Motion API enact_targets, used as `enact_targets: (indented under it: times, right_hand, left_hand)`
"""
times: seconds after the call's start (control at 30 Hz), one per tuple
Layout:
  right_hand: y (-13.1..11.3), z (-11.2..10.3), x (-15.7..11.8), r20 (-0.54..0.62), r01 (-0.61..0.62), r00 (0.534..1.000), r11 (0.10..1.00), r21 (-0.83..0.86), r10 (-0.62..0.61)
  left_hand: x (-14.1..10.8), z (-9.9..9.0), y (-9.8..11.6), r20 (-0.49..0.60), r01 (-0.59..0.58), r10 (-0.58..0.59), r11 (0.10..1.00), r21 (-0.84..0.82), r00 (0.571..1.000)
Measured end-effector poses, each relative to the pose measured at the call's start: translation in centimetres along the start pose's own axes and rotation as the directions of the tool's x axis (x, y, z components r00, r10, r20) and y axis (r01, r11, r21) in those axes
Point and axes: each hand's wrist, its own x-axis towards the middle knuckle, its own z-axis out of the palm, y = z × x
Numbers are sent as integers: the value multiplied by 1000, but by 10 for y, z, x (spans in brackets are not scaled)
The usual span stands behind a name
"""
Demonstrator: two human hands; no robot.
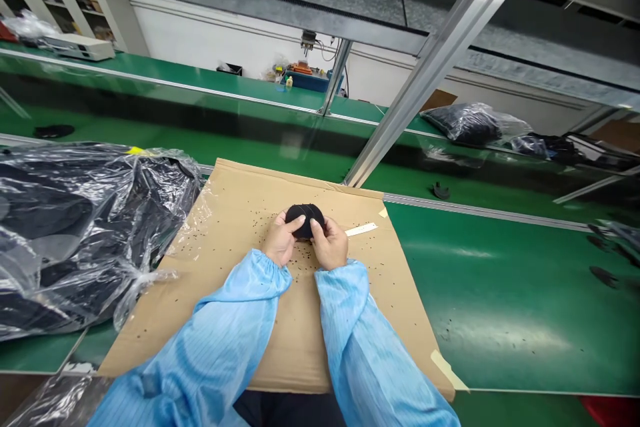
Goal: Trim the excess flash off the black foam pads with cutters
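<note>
Between my two hands is a round black pad (pixel 303 213), held over the middle of the cardboard sheet (pixel 295 320). My left hand (pixel 281 239) grips its left edge, thumb lying on top. On the right edge my right hand (pixel 330 243) does the same, its thumb pressed near the middle. A thin pale line crosses the pad's face; I cannot make out what it is. The undersides of the pad and most of my fingertips are hidden. Many tiny black bits lie scattered on the cardboard around my hands. A white strip (pixel 362 230), ruler-like, lies just right of my right hand.
A large clear bag of black pieces (pixel 90 233) overlaps the cardboard's left side. Green worktop (pixel 500 293) extends to the right. A slanted metal post (pixel 400 113) rises behind the cardboard. Beyond it, a black piece (pixel 441 191) and bagged black goods (pixel 470 123) lie on green surfaces.
</note>
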Motion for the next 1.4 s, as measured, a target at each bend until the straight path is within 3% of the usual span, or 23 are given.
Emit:
enact_targets:
  times: [0.2,0.33,0.47,0.5,0.57,0.63,0.67,0.7,0.73,0.77,0.8,0.87,0.93,1.0,1.07,1.13,1.17,1.3,1.4]
  right_hand:
    - [1,3,5,-214,134,961,974,-185,-173]
    - [2,3,8,-245,178,941,958,-225,-232]
    - [3,2,9,-258,183,937,960,-211,-235]
    - [3,2,9,-251,187,938,960,-208,-238]
    - [3,1,9,-230,196,943,959,-203,-242]
    - [3,1,10,-202,200,949,959,-198,-240]
    - [3,1,10,-187,203,952,959,-198,-240]
    - [4,0,10,-171,207,955,958,-199,-242]
    - [4,0,11,-154,213,957,956,-200,-245]
    - [5,0,11,-143,217,958,955,-202,-247]
    - [5,1,11,-137,218,959,954,-204,-248]
    - [6,1,12,-142,215,959,955,-203,-245]
    - [5,2,12,-162,211,956,957,-199,-245]
    - [4,2,12,-183,219,949,955,-200,-256]
    - [3,2,11,-196,227,943,952,-206,-267]
    - [2,3,11,-200,225,943,952,-210,-267]
    - [3,3,10,-196,220,945,952,-214,-262]
    - [3,4,10,-190,199,951,952,-233,-245]
    - [-4,3,6,-223,189,944,954,-234,-242]
  left_hand:
    - [-5,5,-4,-87,-123,141,974,190,986]
    - [-2,4,-3,-136,-185,220,955,234,966]
    - [22,4,25,-84,-219,296,844,490,952]
    - [32,6,39,-45,-247,338,764,596,940]
    - [55,13,72,81,-325,437,522,788,896]
    - [76,20,107,260,-398,512,181,899,819]
    - [84,22,123,358,-422,522,4,907,774]
    - [91,23,136,436,-421,489,-146,895,756]
    - [95,23,146,468,-394,447,-253,883,762]
    - [97,20,151,453,-351,417,-300,887,788]
    - [97,16,152,401,-298,396,-298,907,826]
    - [91,5,141,253,-185,384,-205,961,888]
    - [76,-4,119,150,-120,372,-102,988,916]
    - [53,-8,94,127,-119,358,-43,992,925]
    - [22,-3,71,151,-177,324,52,983,934]
    - [-15,9,53,232,-304,260,281,910,937]
    - [-33,15,46,285,-347,218,343,873,933]
    - [-79,21,19,467,-485,143,365,794,873]
    - [-80,5,0,393,-455,235,365,812,889]
